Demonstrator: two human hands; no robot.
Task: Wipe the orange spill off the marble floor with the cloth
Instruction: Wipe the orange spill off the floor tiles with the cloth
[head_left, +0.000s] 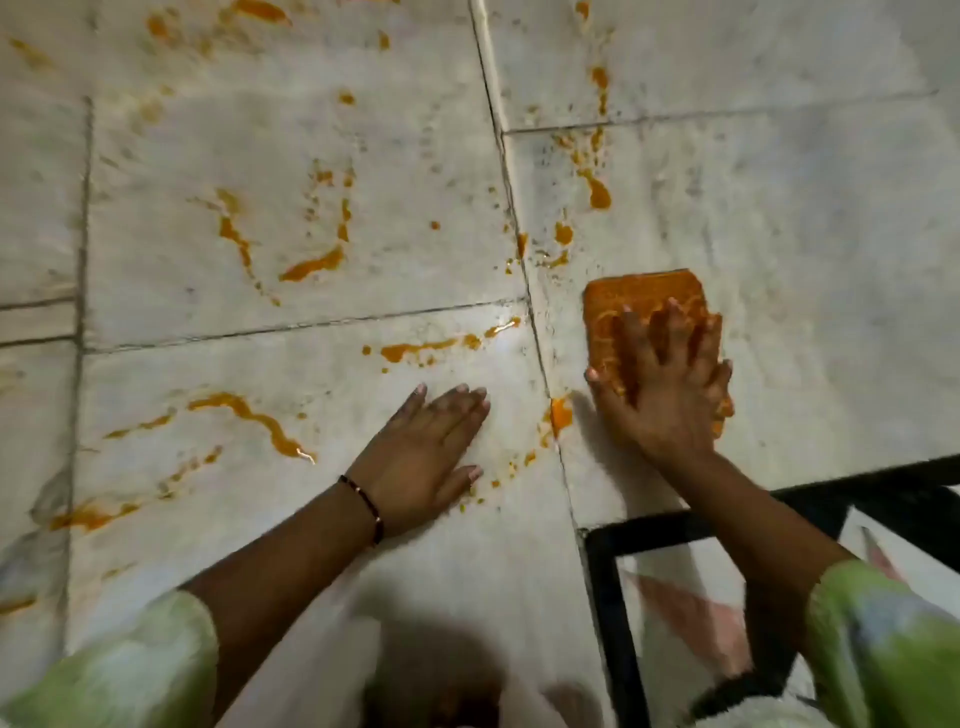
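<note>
— Is the floor clean yet?

— No, I think there is a lot left. The orange spill (311, 267) lies in wiggly lines and little dots over most of the marble floor (779, 208). The part just right of the cloth looks clean.

— Where is the cloth?

— The cloth (639, 301) is flat on the floor, under the right hand (670, 384). It is a folded rectangle with round corners, and it looks soaked orange.

— Is the hand grabbing it?

— No. The fingers are spread wide and pressing down flat on it.

— And the other hand?

— The left hand (426, 457) is open and flat on the bare floor, holding nothing. The floor looks smooth, pale and shiny, with thin dark lines between the slabs.
</note>
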